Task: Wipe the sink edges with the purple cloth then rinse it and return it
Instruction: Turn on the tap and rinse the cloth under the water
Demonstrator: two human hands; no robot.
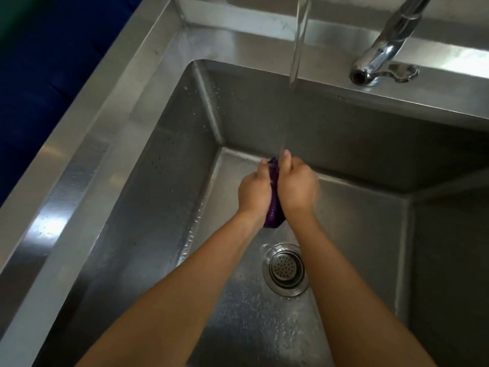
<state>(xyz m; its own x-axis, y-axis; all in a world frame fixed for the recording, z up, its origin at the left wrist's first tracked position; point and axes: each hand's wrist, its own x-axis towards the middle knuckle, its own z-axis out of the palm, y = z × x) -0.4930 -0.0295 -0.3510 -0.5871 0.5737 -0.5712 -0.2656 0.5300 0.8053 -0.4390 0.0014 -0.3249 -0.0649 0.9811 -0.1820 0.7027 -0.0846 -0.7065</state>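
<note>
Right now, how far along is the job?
Wiping: can't confirm from this view, though the cloth is off the rim. In hand: rinsing, with both the left hand and right hand squeezing it under the water stream above the drain. Left: finish rinsing and return the cloth; tap presumably needs closing.

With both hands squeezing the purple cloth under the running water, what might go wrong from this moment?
1. The water stream lands right on the left hand and right hand, so it may splash over the sink rim.
2. The purple cloth hangs directly above the drain strainer; if it slips, it could cover the strainer and slow the draining.
3. The cloth is bunched tightly, so its inner folds may stay unrinsed.
</note>
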